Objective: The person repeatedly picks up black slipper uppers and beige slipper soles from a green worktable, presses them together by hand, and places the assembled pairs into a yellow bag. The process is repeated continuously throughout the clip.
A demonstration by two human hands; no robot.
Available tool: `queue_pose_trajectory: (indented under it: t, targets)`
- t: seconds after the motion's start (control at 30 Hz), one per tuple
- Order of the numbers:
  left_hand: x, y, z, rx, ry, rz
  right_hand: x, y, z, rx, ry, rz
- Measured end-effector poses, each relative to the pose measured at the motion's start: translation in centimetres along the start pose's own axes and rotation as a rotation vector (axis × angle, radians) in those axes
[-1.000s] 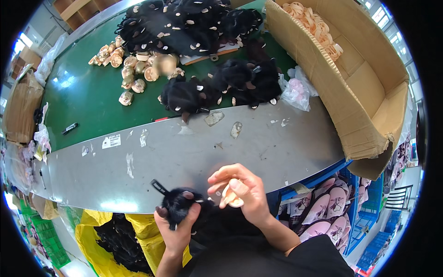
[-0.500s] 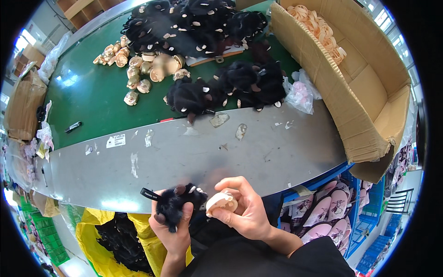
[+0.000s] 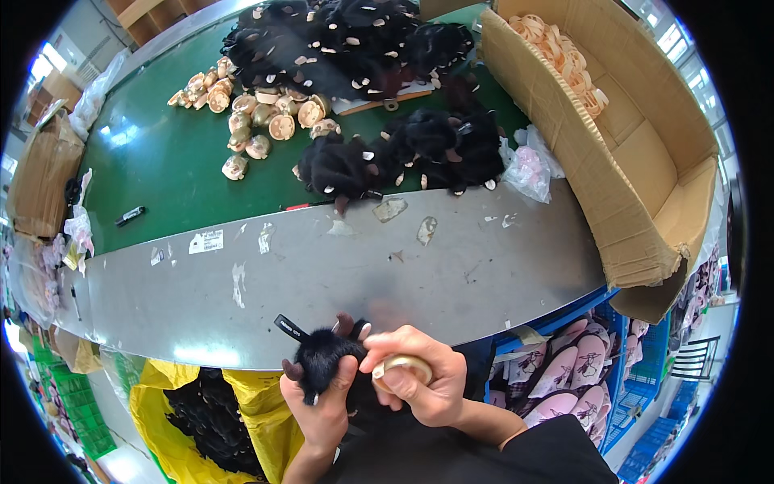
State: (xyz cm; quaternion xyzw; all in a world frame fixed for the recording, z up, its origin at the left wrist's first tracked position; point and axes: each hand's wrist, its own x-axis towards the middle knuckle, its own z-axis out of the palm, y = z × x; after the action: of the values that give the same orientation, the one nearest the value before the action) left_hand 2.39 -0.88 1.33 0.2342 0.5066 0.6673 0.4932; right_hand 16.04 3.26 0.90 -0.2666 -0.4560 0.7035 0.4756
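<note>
My left hand (image 3: 324,423) is closed around a small black plush toy (image 3: 318,365) with brown ears and a black fabric tag (image 3: 289,327) sticking out at its upper left. Between the thumb and fingers of my right hand (image 3: 439,395) is a rounded plastic shell (image 3: 409,367), its gold-beige outer side showing. The fingertips of that hand reach the plush's right side, where a small pale part shows; whether they pinch it I cannot tell. Both hands are above the near edge of the metal tabletop (image 3: 339,278).
Black plush toys (image 3: 347,48) and beige-gold shells (image 3: 262,113) lie in heaps on the green mat (image 3: 145,173). A cardboard box (image 3: 645,161) with beige strips stands at right. Below are a yellow bag (image 3: 262,403) of black pieces and blue crates (image 3: 617,387) of pink slippers.
My right hand has turned the shell from its hollow beige side to its gold outer side and moved against the plush. The left hand has shifted slightly right with the plush.
</note>
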Motion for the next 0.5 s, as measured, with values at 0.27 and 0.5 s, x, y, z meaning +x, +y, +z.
queue_pose_trajectory:
  t: [0.27,0.5]
  targets:
    - [-0.2,0.6,1.2,-0.047,0.037,-0.060,-0.2,1.1,0.2,-0.082,0.070,0.102]
    - [-0.7,-0.1,0.3,0.125,0.054,-0.021,0.3,1.7,-0.6,-0.527,0.056,-0.239]
